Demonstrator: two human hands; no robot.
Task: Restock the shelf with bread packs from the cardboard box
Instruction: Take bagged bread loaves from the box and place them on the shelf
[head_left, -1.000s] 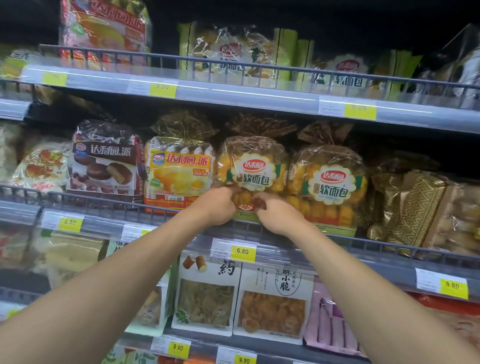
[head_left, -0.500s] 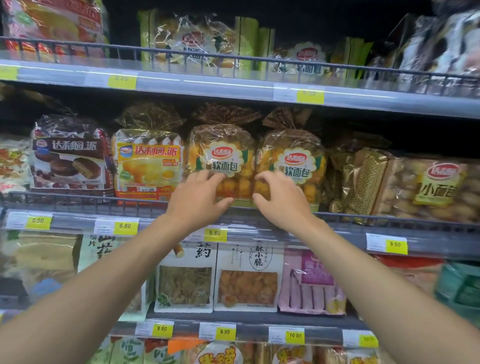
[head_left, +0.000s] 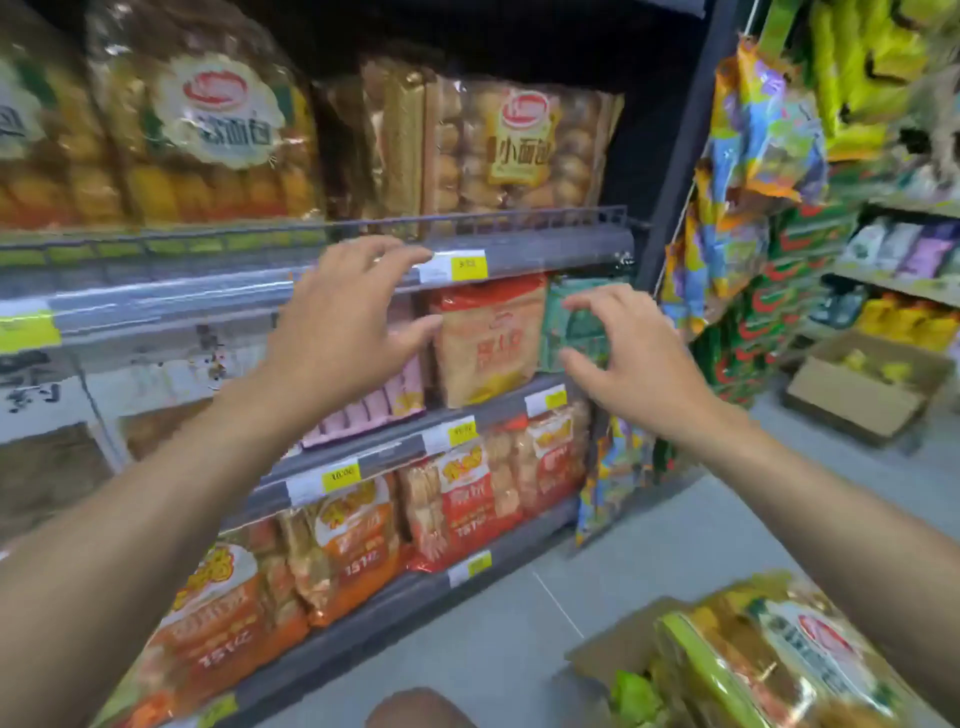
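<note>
Cellophane-wrapped bread packs (head_left: 769, 660) are waiting in the cardboard box (head_left: 613, 649) at lower right; the left hand (head_left: 343, 322) and right hand (head_left: 634, 353), both empty with fingers loosely spread, are pulling away from the shelved soft-bread packs (head_left: 218, 130) they were straightening, suggesting another pickup is beginning.

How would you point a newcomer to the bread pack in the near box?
On the grey floor, bottom right, the near cardboard box stands open. The bread pack lies on top in it. Its lime-green edge and red oval logo set it apart from the plain green wrapping beside it.
</note>
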